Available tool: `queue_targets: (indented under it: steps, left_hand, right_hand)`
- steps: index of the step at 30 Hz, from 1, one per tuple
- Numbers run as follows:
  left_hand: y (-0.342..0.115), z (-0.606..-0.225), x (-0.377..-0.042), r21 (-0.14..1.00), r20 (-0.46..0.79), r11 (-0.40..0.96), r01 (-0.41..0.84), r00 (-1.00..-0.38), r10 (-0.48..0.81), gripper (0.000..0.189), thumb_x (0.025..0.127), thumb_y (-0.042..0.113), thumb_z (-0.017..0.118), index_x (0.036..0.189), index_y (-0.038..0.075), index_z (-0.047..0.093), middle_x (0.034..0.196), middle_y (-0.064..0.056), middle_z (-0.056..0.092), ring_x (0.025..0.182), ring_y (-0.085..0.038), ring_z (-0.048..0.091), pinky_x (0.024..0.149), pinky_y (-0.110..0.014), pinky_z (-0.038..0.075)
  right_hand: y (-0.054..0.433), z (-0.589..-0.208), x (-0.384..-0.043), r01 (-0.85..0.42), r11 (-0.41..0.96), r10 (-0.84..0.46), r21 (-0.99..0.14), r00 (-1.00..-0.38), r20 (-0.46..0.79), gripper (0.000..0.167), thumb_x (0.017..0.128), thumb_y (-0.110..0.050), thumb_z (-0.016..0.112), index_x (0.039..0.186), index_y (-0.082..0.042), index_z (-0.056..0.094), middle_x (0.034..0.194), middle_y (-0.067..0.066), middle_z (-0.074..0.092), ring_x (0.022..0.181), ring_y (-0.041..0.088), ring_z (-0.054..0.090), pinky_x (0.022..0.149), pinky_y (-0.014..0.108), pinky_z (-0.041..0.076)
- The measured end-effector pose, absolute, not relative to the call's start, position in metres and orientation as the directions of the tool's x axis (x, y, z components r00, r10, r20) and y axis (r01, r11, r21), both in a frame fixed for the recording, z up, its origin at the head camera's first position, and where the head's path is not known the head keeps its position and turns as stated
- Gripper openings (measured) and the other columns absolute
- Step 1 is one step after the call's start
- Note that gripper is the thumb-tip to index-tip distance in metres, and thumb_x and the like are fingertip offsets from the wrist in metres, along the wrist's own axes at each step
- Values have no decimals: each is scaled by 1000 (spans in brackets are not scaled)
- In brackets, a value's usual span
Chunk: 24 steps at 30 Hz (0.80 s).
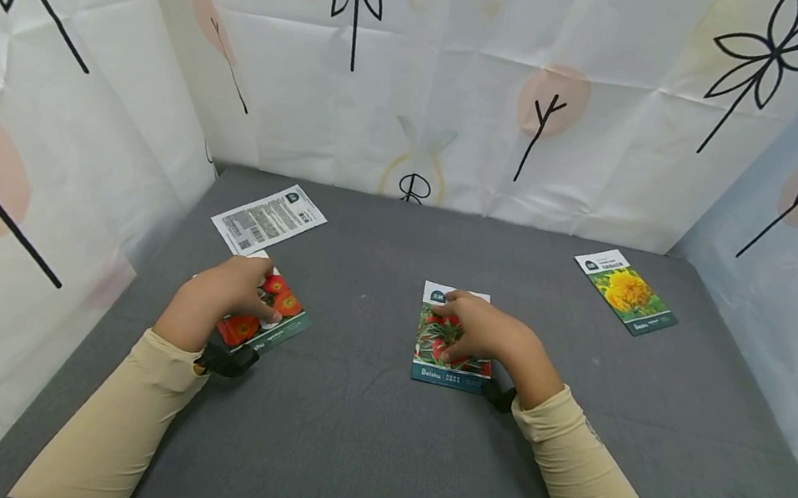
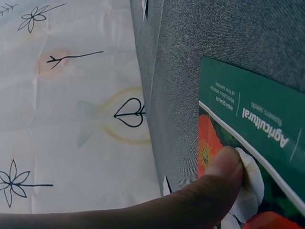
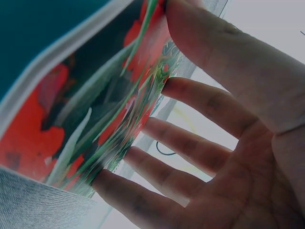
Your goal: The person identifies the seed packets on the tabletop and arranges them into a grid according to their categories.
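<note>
My left hand [image 1: 233, 290] rests on a seed packet [image 1: 286, 325] with red-orange flowers and a green lower band. In the left wrist view its thumb [image 2: 224, 167] presses on the printed front; the other fingers are out of that view. My right hand [image 1: 489, 334] arches over a second seed packet [image 1: 453, 376] with red flowers, narrow green leaves and a blue-green band. Fairly straight fingers [image 3: 157, 174] reach its printed face in the right wrist view, the thumb [image 3: 205, 40] lying at its upper side. There this packet looks slightly bent.
A white packet [image 1: 270, 219], printed with text and codes, lies beyond my left hand, its corner close to the flowered one. At the far right lies a yellow-flower packet [image 1: 626, 293]. Patterned cloth walls [image 1: 474, 23] border the grey table [image 1: 341, 460].
</note>
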<state>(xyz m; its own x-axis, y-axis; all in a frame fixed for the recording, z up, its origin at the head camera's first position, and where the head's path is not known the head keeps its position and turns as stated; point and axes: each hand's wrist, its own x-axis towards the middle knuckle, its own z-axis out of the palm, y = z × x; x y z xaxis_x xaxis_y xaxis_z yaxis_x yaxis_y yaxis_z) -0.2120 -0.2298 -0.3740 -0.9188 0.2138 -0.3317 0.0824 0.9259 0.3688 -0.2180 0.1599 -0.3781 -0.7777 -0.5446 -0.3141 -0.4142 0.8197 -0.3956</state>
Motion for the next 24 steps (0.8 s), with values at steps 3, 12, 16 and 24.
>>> queue_targets:
  steps: [3,12,16,24]
  left_hand:
    - [-230,-375,-212,374,-325,923,88,-920,219,64,84,29,91,126,-6,58,114,-22,65,99,-33,63,81,-45,58]
    - [-229,-376,-213,365,-335,927,85,-917,216,76,85,33,90,140,-5,54,133,-26,62,111,-38,61,94,-58,56]
    - [-228,-374,-212,358,-334,929,90,-917,217,78,85,35,90,142,-4,54,137,-26,62,114,-39,61,97,-61,55]
    - [-227,-375,-211,357,-316,926,121,-917,242,78,86,33,89,144,-5,53,139,-27,62,116,-40,61,100,-59,54]
  right_hand:
    - [160,-378,-218,-407,822,-540,-398,-779,-319,79,87,-16,90,155,-4,53,166,28,37,154,45,39,118,54,46]
    - [159,-377,-218,-417,825,-542,-381,-775,-325,80,87,-19,90,156,-4,52,167,29,36,154,47,39,119,56,45]
    - [159,-376,-218,-426,824,-546,-374,-775,-318,80,86,-19,91,155,-3,53,167,29,36,154,47,39,119,57,44]
    - [159,-377,-218,-419,823,-544,-384,-775,-322,79,87,-19,90,155,-3,53,167,28,36,154,46,40,118,56,46]
